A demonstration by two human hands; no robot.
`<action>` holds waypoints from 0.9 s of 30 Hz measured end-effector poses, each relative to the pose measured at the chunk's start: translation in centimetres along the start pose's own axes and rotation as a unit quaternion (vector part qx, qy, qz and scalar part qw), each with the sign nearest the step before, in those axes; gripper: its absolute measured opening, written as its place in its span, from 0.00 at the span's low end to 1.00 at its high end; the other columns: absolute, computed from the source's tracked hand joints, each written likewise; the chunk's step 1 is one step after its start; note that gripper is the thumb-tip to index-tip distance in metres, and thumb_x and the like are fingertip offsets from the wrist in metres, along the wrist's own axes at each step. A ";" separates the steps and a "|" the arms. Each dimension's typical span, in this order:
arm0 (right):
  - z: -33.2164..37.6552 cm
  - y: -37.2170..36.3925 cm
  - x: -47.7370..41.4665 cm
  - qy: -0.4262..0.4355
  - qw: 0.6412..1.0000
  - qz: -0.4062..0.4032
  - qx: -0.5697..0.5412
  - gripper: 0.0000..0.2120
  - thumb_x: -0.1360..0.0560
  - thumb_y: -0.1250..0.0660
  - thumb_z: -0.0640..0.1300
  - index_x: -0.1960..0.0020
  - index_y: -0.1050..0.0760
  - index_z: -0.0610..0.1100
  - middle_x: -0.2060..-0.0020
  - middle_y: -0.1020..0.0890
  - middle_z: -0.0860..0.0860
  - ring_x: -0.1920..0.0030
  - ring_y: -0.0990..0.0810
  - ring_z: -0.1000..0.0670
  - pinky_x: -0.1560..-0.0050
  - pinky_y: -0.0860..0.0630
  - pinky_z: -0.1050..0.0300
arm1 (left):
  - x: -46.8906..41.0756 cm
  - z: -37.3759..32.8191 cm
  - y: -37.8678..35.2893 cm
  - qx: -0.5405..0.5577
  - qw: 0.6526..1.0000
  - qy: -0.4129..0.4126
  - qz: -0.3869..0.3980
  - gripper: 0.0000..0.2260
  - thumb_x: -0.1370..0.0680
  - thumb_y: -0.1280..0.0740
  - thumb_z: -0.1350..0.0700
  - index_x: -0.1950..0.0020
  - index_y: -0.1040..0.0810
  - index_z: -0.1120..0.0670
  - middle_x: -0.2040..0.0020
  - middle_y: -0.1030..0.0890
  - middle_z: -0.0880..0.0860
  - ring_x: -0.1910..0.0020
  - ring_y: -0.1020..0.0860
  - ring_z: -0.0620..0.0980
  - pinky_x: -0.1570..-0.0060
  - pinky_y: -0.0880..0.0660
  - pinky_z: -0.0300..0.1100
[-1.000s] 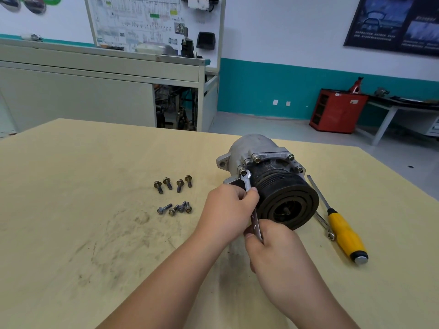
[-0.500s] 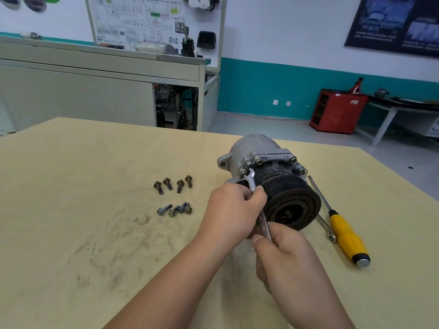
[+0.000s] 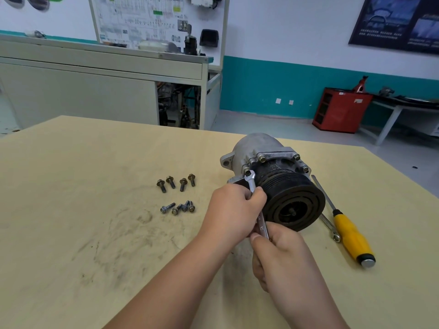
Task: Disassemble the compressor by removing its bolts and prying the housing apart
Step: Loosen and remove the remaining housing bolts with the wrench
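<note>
Head view: my left grip (image 3: pixel 234 210) pinches the wrench (image 3: pixel 262 225) near its head to seat it on the bolt (image 3: pixel 247 172); my right grip (image 3: pixel 282 252) clamps its handle for leverage.

Compressor (image 3: pixel 251 148) between bolts (image 3: pixel 183 184) and screwdriver (image 3: pixel 351 236), perhaps touching.

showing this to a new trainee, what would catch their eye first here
The compressor lies right of centre on the table, black pulley toward the camera. The left hand and the right hand both grip a wrench set on a bolt at its left flange. Loose bolts lie in two clusters to its left, and a yellow-handled screwdriver lies to its right.
</note>
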State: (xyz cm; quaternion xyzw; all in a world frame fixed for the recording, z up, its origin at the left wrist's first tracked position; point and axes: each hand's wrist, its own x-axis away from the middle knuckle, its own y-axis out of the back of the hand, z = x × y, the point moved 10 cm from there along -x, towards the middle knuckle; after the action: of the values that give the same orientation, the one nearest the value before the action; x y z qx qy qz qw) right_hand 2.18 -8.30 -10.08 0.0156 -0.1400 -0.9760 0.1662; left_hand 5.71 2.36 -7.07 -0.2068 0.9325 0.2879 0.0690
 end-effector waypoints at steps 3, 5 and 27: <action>0.3 0.2 0.0 0.023 0.999 -0.018 0.043 0.14 0.24 0.41 0.40 0.69 0.32 0.47 0.80 0.34 0.54 0.76 0.37 0.54 0.71 0.40 0.58 | -0.1 0.1 0.1 0.005 1.000 -0.001 -0.001 0.25 0.22 0.37 0.51 0.76 0.42 0.54 0.84 0.42 0.49 0.79 0.40 0.48 0.78 0.41 0.37; 0.6 0.3 0.0 0.036 0.997 -0.028 0.070 0.13 0.24 0.41 0.41 0.67 0.31 0.47 0.80 0.32 0.54 0.76 0.36 0.54 0.71 0.38 0.58 | -0.1 0.2 0.2 0.004 1.000 0.002 -0.004 0.24 0.22 0.37 0.51 0.76 0.42 0.54 0.84 0.42 0.49 0.80 0.39 0.48 0.79 0.41 0.36; 0.3 0.7 -0.1 0.051 0.992 -0.075 0.084 0.15 0.24 0.41 0.41 0.69 0.33 0.49 0.81 0.31 0.55 0.78 0.34 0.57 0.77 0.39 0.67 | -0.1 0.4 -0.1 0.009 1.000 0.002 0.004 0.24 0.22 0.38 0.50 0.76 0.39 0.55 0.84 0.39 0.49 0.79 0.37 0.47 0.78 0.40 0.37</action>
State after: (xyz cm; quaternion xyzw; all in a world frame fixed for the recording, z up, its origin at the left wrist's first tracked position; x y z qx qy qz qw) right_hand 2.43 -8.81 -9.58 0.0895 -0.2113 -0.9684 0.0976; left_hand 5.89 2.53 -7.45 -0.2027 0.9360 0.2798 0.0676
